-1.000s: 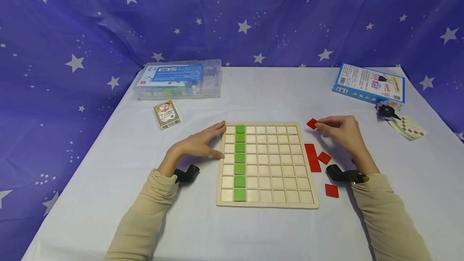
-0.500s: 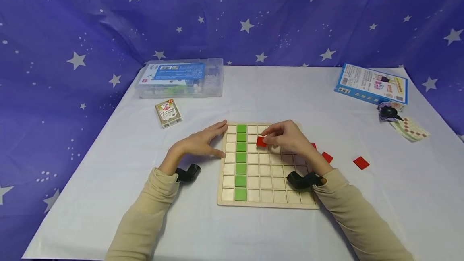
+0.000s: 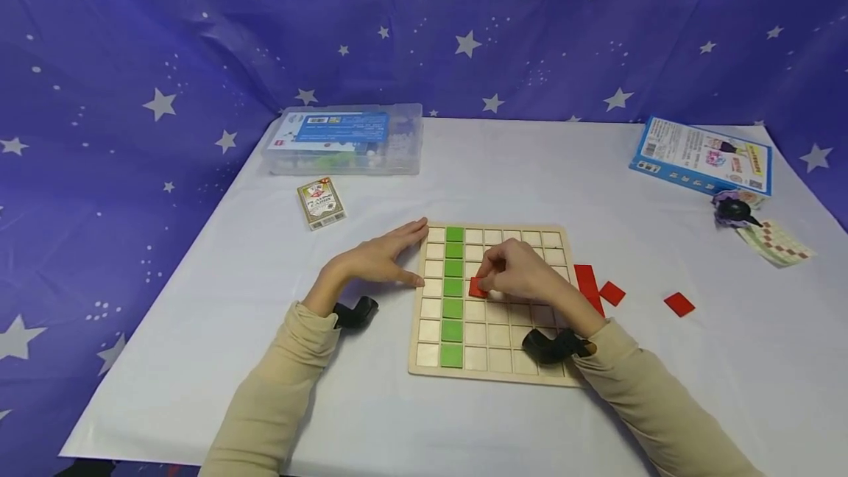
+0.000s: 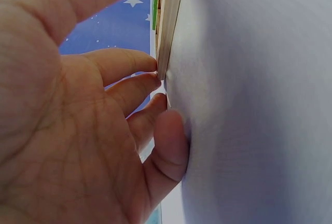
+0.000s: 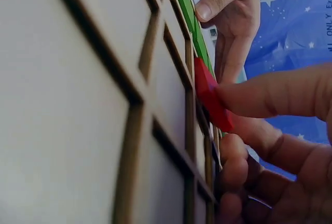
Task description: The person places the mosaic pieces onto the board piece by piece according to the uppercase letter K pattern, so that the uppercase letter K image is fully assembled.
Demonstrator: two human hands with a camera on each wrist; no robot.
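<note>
Pinching a small red square tile [image 3: 477,287] over the gridded wooden board [image 3: 493,359], the right hand [image 3: 523,274] is risking a tilted, jammed seating; the left hand [image 3: 377,260], fingers straight, is bracing the board's edge.

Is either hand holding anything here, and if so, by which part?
The right hand pinches a small red square tile by its edges, tilted over the wooden grid board. The left hand holds nothing; its straight fingers touch the board's left edge.

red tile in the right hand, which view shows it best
The right wrist view: the red tile fills the centre, tilted against the wooden board, pinched by the right hand. The head view shows it small, half hidden by fingers, beside the green column. The left wrist view misses it.
</note>
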